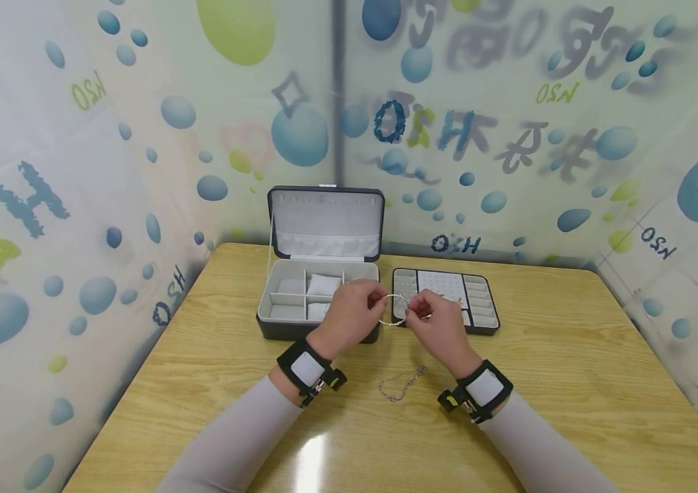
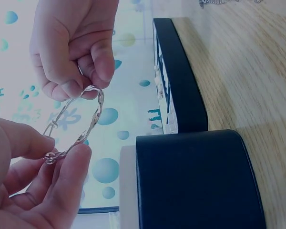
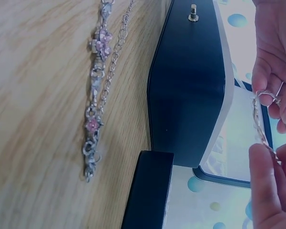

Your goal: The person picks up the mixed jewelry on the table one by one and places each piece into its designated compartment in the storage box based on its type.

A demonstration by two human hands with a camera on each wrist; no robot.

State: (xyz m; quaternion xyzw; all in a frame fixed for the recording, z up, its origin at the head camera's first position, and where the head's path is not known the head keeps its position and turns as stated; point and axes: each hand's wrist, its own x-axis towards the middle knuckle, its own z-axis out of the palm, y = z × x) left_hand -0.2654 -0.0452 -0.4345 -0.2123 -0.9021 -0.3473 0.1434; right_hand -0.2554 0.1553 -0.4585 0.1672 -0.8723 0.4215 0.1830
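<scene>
Left fingers (image 2: 72, 174) and right fingers (image 2: 103, 62) pinch a bangle (image 2: 94, 121) clear of the box's edge (image 2: 195, 139).

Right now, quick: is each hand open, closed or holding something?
Left hand: pinching the silver bangle.
Right hand: pinching the same bangle, opposite side.

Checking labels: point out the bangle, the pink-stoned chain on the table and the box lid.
Bangle (image 2: 94, 119): left wrist view, on its twisted band.
Chain (image 3: 95, 85): right wrist view, on its decorated strand.
Box lid (image 1: 326, 222): head view, on its pale inner face.
</scene>
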